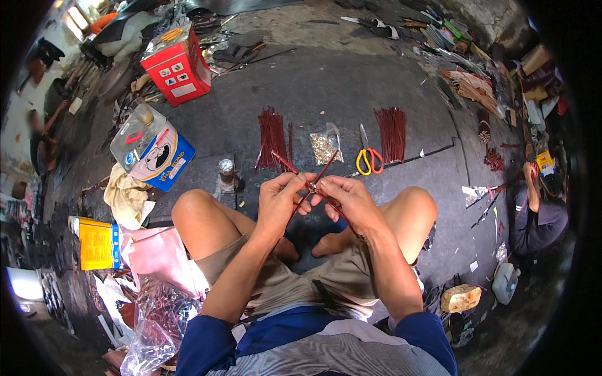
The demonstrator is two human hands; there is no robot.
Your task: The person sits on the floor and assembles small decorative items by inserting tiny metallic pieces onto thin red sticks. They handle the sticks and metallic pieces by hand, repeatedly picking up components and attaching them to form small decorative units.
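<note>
I see both hands meeting above the floor (313, 94): my left hand (279, 200) and right hand (351, 200) each pinch a red strip (326, 168), crossed between the fingertips.

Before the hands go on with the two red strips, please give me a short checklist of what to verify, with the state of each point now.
1. Both hands hold the work: left hand and right hand each pinch the crossed red strips. Ok.
2. Small metal piece seated where the strips cross: too small to see. Cannot tell.
3. More strips within reach: left bundle of red strips and right bundle of red strips lie on the floor ahead. Ok.
4. Small parts at hand: clear bag of brass-coloured pieces lies between the bundles. Ok.
5. Scissors lying apart from the hands. Ok.
</note>
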